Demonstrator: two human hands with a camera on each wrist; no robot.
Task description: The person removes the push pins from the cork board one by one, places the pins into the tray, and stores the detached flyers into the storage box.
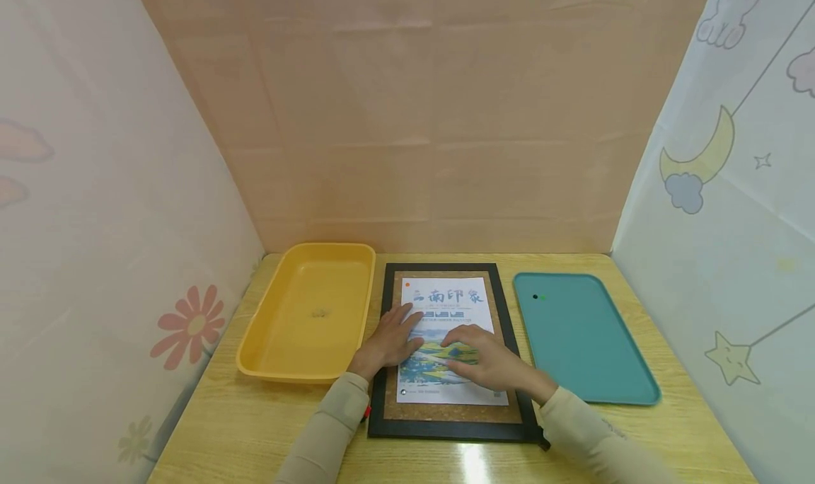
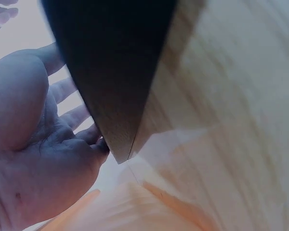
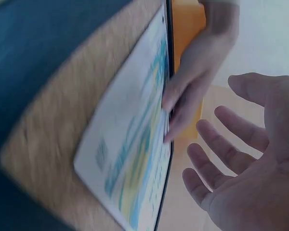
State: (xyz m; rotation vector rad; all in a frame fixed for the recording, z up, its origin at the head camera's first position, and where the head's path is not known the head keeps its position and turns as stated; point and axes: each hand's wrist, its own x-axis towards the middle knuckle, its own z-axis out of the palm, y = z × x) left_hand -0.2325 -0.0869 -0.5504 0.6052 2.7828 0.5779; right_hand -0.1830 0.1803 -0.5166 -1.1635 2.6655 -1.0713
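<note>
Creased tan back wall (image 1: 420, 116); white left wall (image 1: 114, 208), red flower print (image 1: 193, 326); white right wall (image 1: 758, 243), yellow moon print (image 1: 713, 160) — yellowish wood-grain tabletop (image 1: 223, 420) — bright glare (image 1: 473, 463) near front.

Printed sheet (image 1: 455, 314) is smooth paper; board (image 1: 452, 412) beneath is granular, matt cork; its frame (image 1: 446, 429) is dull. Nine o'clock tray (image 1: 312, 296) appears smooth plastic, three o'clock tray (image 1: 586, 332) matt plastic. Tabletop (image 1: 414, 463) shows wood grain, glossy at six o'clock. Twelve o'clock backdrop (image 1: 426, 116) is matt, creased.
</note>
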